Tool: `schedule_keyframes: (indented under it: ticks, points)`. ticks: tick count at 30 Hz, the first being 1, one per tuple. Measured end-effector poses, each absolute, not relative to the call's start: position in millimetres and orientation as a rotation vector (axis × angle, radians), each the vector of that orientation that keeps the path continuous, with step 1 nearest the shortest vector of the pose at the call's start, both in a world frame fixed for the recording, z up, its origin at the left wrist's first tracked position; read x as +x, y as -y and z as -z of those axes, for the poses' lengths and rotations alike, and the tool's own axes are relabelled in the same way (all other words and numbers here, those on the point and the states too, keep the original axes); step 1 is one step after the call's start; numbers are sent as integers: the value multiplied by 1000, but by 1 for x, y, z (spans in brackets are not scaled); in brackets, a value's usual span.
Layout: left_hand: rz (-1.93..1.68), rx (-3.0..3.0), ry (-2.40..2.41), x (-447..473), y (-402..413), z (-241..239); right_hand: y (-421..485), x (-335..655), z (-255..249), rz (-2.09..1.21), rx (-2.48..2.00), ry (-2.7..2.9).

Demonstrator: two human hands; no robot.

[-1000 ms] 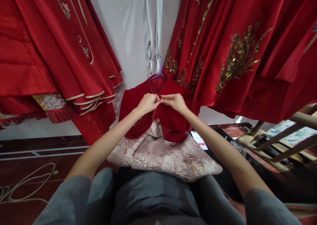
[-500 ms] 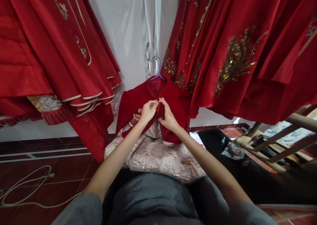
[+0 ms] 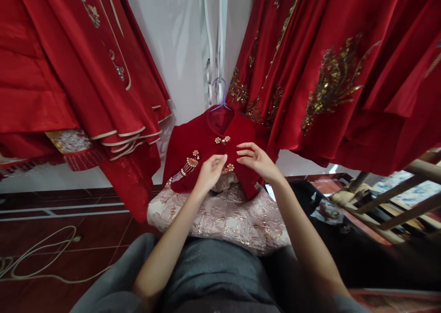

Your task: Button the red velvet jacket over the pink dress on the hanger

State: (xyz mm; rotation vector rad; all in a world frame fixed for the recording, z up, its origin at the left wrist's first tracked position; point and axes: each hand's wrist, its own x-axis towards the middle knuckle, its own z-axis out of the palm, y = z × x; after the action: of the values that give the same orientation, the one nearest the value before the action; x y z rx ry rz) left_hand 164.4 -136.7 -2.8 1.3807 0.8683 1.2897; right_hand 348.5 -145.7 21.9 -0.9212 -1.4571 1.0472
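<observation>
A small dark red velvet jacket (image 3: 193,143) hangs on a purple hanger (image 3: 219,94) against the white wall, over a pale pink and gold brocade skirt (image 3: 234,219). Its collar clasp (image 3: 222,140) with pearl beads is closed. My left hand (image 3: 210,171) pinches the jacket's front edge just left of a second pearl clasp (image 3: 228,168). My right hand (image 3: 257,160) hovers beside that clasp with its fingers apart, touching nothing I can make out. A beaded tassel brooch (image 3: 188,166) sits on the jacket's left chest.
Red embroidered gowns hang at the upper left (image 3: 69,69) and upper right (image 3: 330,69). A white cable (image 3: 41,253) lies on the dark red tiled floor. Wooden chair rungs (image 3: 396,202) and a phone screen (image 3: 270,191) are at the right. My grey-clothed knees fill the bottom.
Both hands have dropped from the collar, where they pinched the top clasp, down to the lower clasp. The collar clasp now shows closed. My right hand has opened.
</observation>
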Motion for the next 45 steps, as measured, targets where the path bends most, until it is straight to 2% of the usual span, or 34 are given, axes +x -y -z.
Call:
schedule_keyframes:
  ticks: [2, 6, 8, 16, 20, 24, 35, 45]
  points:
    - [-1344, 1324, -877, 166, 142, 9, 154, 344, -26, -981, -914, 1564]
    - [-1509, 1296, -986, 154, 141, 13, 162, 324, -24, -595, -1040, 1695]
    - [-1550, 1280, -1005, 146, 141, 13, 163, 309, -19, -537, -1089, 1699]
    - [-1502, 1353, -1018, 126, 145, 21, 154, 272, 10, -664, -1069, 1589]
    - [-1693, 1755, -1447, 108, 128, 26, 149, 283, 12, -696, -1132, 1536]
    - [-1622, 1973, -1684, 96, 104, 34, 148, 289, 11, -788, -1102, 1536]
    - [-1688, 1938, -1526, 100, 84, 41, 118, 260, 3, -830, -998, 1515]
    - [-1753, 1497, -1178, 97, 71, 45, 74, 230, 21, -957, -928, 1401]
